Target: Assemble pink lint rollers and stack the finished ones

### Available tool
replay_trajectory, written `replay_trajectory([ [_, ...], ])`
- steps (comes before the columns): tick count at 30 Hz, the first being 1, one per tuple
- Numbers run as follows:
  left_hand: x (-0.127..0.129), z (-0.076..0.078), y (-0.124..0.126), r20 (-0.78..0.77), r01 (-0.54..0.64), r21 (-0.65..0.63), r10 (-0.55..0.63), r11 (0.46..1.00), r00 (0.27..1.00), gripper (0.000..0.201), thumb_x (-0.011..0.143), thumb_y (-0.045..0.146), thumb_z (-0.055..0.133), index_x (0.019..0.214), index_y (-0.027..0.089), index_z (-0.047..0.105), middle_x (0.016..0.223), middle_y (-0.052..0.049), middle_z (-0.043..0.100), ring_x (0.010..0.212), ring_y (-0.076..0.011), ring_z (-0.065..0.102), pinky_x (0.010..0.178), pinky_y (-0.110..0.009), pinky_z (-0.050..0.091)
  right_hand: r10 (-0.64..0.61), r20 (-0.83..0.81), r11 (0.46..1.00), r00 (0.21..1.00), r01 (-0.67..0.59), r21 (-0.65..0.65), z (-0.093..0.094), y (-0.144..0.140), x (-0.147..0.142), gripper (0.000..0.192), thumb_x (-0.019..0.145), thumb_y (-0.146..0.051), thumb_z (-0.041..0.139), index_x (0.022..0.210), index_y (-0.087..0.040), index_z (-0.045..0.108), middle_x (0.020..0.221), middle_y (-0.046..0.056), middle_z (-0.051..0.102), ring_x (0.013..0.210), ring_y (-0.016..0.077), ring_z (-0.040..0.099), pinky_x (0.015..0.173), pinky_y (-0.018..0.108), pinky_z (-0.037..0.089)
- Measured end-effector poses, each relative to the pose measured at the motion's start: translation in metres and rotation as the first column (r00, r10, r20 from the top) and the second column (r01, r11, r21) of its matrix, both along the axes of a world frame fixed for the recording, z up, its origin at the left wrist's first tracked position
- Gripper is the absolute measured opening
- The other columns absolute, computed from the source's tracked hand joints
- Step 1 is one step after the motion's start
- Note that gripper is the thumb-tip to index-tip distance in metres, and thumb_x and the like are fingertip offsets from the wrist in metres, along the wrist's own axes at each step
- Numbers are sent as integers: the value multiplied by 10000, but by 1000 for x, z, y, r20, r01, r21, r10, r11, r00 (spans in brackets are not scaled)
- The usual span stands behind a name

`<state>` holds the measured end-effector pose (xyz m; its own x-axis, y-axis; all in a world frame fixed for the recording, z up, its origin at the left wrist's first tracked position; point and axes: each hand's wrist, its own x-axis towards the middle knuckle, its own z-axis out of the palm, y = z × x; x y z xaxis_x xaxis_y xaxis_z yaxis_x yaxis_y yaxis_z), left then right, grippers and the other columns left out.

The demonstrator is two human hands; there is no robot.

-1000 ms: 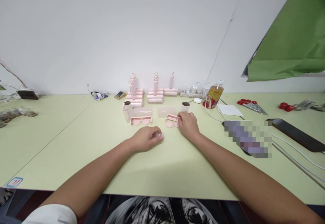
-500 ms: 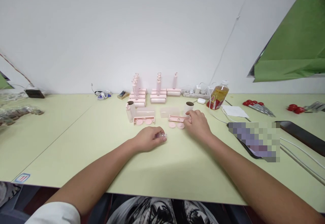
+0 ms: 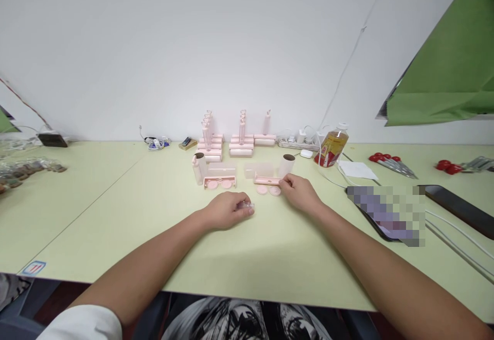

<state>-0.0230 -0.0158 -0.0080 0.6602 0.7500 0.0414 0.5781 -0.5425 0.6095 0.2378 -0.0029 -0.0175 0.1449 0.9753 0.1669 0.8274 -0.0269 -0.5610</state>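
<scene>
My left hand (image 3: 227,210) rests on the table with its fingers curled round a small clear plastic piece (image 3: 247,206), mostly hidden by the fingers. My right hand (image 3: 300,193) pinches the right end of a long pink trough-shaped piece (image 3: 266,180). Two flat pink discs (image 3: 261,190) lie just in front of that piece. To the left, a similar pink trough (image 3: 209,179) has two round discs at its front. Behind the troughs stand a clear plastic cover (image 3: 222,169) and another clear cover (image 3: 258,169).
White tubes (image 3: 286,166) stand beside the covers, with a slim pink bottle (image 3: 197,170) at left. Pink assemblies (image 3: 241,147) line the wall. Rightward are a drink bottle (image 3: 331,147), a power strip (image 3: 295,144), phones (image 3: 459,209), cables and red-handled tools (image 3: 391,162).
The fingers of my right hand have come down onto the end of the pink trough, which has shifted slightly left. My left hand keeps its place with the clear piece.
</scene>
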Motion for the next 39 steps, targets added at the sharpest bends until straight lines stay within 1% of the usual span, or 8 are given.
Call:
replay_trajectory([
  [6, 0, 0, 0, 9, -2, -10, 2, 1000, 1000, 338, 866, 492, 503, 995, 207, 633, 834, -25, 663, 730, -177, 581, 616, -273, 389, -144, -38, 984, 989, 147, 101, 0, 5, 10, 216, 866, -385, 447, 832, -211, 571, 653, 17, 609, 610, 180, 537, 543, 265, 302],
  [17, -1, -1, 0, 95, -25, 0, 25, 1000, 995, 295, 861, 447, 541, 1010, 205, 616, 851, -19, 642, 743, -166, 561, 646, -274, 412, -13, -174, 989, 985, 39, 142, -4, 4, 6, 170, 795, -325, 513, 696, -200, 571, 609, -14, 562, 558, 142, 468, 519, 253, 306],
  [23, 4, -1, -3, 265, 18, 139, -54, 990, 963, 251, 863, 306, 551, 1080, 192, 604, 961, -51, 619, 856, -169, 554, 777, -292, 440, 458, -388, 888, 800, -394, 237, 4, -25, -23, 269, 839, -459, 543, 836, -192, 573, 617, -40, 482, 559, 117, 417, 531, 238, 327],
  [26, 8, -3, -9, 263, 61, 66, -76, 996, 962, 316, 860, 327, 565, 1149, 198, 558, 983, -55, 640, 823, -166, 566, 734, -286, 446, 565, -382, 822, 732, -542, 176, 3, -40, -41, 258, 810, -454, 611, 829, -204, 547, 616, -50, 469, 550, 107, 402, 510, 228, 310],
  [30, 10, -5, -12, 229, 47, -17, -42, 999, 972, 406, 846, 407, 584, 1183, 192, 510, 909, -33, 646, 728, -153, 555, 648, -267, 416, 508, -374, 860, 776, -480, 173, 1, -43, -48, 240, 807, -407, 620, 724, -206, 517, 590, -52, 451, 539, 100, 383, 501, 226, 290],
  [33, 9, -5, -6, 166, -32, -8, 32, 999, 986, 355, 872, 508, 520, 986, 180, 594, 775, -6, 600, 673, -143, 511, 601, -258, 364, 419, -481, 907, 770, -337, 251, 3, -37, -42, 242, 770, -398, 648, 701, -202, 524, 577, -49, 454, 525, 100, 391, 497, 230, 304],
  [37, 8, -5, 0, 105, -62, -29, 64, 998, 992, 422, 888, 562, 448, 776, 171, 562, 663, 15, 517, 607, -128, 441, 554, -252, 303, 312, -680, 946, 664, -147, 290, 6, -30, -35, 270, 754, -431, 652, 709, -210, 504, 505, -66, 437, 453, 94, 380, 453, 232, 297],
  [39, 8, -6, 0, 111, -55, -25, 57, 998, 992, 427, 899, 559, 427, 761, 172, 541, 671, 14, 516, 616, -130, 443, 552, -250, 297, 314, -765, 949, 563, -170, 264, 6, -30, -35, 279, 768, -463, 634, 760, -213, 510, 482, -72, 448, 429, 99, 406, 444, 233, 315],
])
